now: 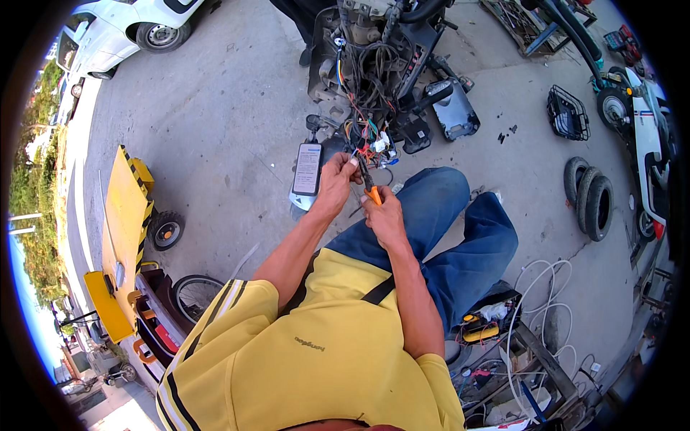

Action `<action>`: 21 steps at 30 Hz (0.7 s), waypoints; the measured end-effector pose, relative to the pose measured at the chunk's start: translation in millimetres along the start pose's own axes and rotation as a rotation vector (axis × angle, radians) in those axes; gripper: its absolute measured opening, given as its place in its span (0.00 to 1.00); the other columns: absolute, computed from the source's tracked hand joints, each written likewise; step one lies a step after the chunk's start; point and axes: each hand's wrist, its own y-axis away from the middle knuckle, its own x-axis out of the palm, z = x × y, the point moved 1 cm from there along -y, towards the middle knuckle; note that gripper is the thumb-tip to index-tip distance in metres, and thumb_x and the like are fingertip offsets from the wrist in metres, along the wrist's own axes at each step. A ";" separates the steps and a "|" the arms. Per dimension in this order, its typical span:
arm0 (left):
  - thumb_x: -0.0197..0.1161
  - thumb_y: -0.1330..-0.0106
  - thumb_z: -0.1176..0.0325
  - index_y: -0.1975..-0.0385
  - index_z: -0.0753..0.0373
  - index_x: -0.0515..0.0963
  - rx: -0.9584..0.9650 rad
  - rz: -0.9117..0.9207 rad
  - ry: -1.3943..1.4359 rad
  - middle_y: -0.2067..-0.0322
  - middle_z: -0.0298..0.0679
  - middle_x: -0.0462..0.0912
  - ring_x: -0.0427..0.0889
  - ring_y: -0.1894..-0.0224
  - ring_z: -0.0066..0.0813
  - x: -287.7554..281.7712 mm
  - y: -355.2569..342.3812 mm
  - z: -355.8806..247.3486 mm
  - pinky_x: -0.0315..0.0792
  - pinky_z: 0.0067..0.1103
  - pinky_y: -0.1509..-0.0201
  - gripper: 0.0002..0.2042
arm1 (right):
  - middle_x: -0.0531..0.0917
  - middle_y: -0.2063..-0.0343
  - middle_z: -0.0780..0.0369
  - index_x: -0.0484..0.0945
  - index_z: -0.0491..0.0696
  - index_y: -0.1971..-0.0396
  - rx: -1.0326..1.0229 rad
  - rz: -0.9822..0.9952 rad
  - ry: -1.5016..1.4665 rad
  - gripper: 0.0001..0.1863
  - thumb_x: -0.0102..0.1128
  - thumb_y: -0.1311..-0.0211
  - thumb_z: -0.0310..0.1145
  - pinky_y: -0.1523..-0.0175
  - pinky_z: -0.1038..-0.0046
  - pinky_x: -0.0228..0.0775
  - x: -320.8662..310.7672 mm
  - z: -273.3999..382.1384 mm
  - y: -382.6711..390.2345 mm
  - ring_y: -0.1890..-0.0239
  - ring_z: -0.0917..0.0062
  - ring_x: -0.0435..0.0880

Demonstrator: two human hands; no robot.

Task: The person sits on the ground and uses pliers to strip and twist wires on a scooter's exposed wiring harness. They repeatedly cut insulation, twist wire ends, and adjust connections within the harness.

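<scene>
So way off to the left of the left grip there's a yellow flatbed cart [121,226] with a dark wheel, and a white car [133,32] parked farther up that side. Much nearer, just left of the left grip, sits a phone-like device [308,170] with its screen lit. The left grip [336,185] itself is pinched onto thin colored wires [368,136], though exactly which ones is too small to make out. That messy bundle hangs just above both grips, off a stripped-down vehicle front [374,61]. The orange-handled tool [374,195] is in the right grip [386,215], fingers wrapped round it, dark tip pointing up at the wires. Up and right of that grip lies a silvery panel [457,111], then a black wire basket [568,115], with three tires [599,208] well off to its right.
</scene>
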 end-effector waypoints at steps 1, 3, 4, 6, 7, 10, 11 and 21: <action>0.59 0.22 0.69 0.58 0.65 0.76 0.003 0.002 0.001 0.67 0.34 0.83 0.80 0.68 0.21 -0.1 -0.1 0.3 0.76 0.19 0.60 0.05 | 0.85 0.66 0.59 0.78 0.39 0.48 0.016 0.001 -0.025 0.16 0.66 0.31 0.29 0.70 0.73 0.74 0.4 4.7 2.2 0.73 0.79 0.81; 0.59 0.22 0.69 0.59 0.65 0.76 0.011 0.005 0.013 0.67 0.34 0.83 0.80 0.68 0.20 -1.1 -0.9 0.9 0.76 0.19 0.60 0.05 | 0.84 0.69 0.60 0.78 0.38 0.49 0.038 0.008 -0.074 0.15 0.66 0.31 0.28 0.72 0.74 0.72 1.5 7.3 3.1 0.75 0.80 0.80; 0.59 0.22 0.69 0.59 0.65 0.76 0.017 0.007 0.023 0.67 0.34 0.83 0.80 0.68 0.20 -1.9 -1.4 1.4 0.76 0.19 0.60 0.05 | 0.83 0.70 0.60 0.78 0.38 0.49 0.043 0.015 -0.098 0.15 0.66 0.31 0.28 0.73 0.74 0.71 2.2 8.0 3.2 0.75 0.80 0.79; 0.59 0.22 0.69 0.58 0.65 0.76 0.013 0.019 0.036 0.67 0.34 0.83 0.81 0.68 0.20 -1.8 -0.9 1.1 0.76 0.19 0.60 0.05 | 0.83 0.71 0.61 0.78 0.38 0.49 0.030 0.010 -0.089 0.15 0.65 0.31 0.28 0.74 0.74 0.71 2.0 7.1 3.6 0.76 0.81 0.78; 0.59 0.22 0.69 0.58 0.65 0.76 0.005 0.029 0.038 0.66 0.34 0.83 0.81 0.67 0.20 -1.2 0.3 0.6 0.76 0.19 0.60 0.05 | 0.82 0.72 0.62 0.78 0.38 0.49 0.010 0.000 -0.056 0.15 0.65 0.31 0.28 0.74 0.74 0.70 1.1 4.1 3.3 0.77 0.81 0.78; 0.59 0.21 0.69 0.58 0.65 0.76 -0.003 0.039 0.053 0.66 0.34 0.83 0.81 0.66 0.20 0.9 4.6 -3.7 0.77 0.19 0.59 0.06 | 0.81 0.74 0.63 0.77 0.39 0.49 0.009 0.006 -0.024 0.15 0.65 0.31 0.28 0.74 0.75 0.70 -0.1 7.8 5.1 0.78 0.82 0.77; 0.59 0.21 0.69 0.58 0.65 0.76 -0.003 0.040 0.059 0.65 0.34 0.83 0.82 0.66 0.20 1.0 4.6 -5.3 0.77 0.19 0.58 0.06 | 0.80 0.74 0.63 0.77 0.39 0.49 0.018 0.014 -0.025 0.14 0.65 0.31 0.28 0.74 0.75 0.70 -0.1 11.0 5.5 0.79 0.82 0.76; 0.61 0.21 0.68 0.56 0.65 0.77 0.012 0.069 0.092 0.64 0.34 0.84 0.82 0.65 0.20 -4.8 -3.4 2.6 0.78 0.19 0.57 0.06 | 0.79 0.77 0.63 0.75 0.39 0.50 0.062 0.067 -0.066 0.13 0.62 0.29 0.29 0.73 0.74 0.71 -4.5 16.7 13.2 0.80 0.80 0.77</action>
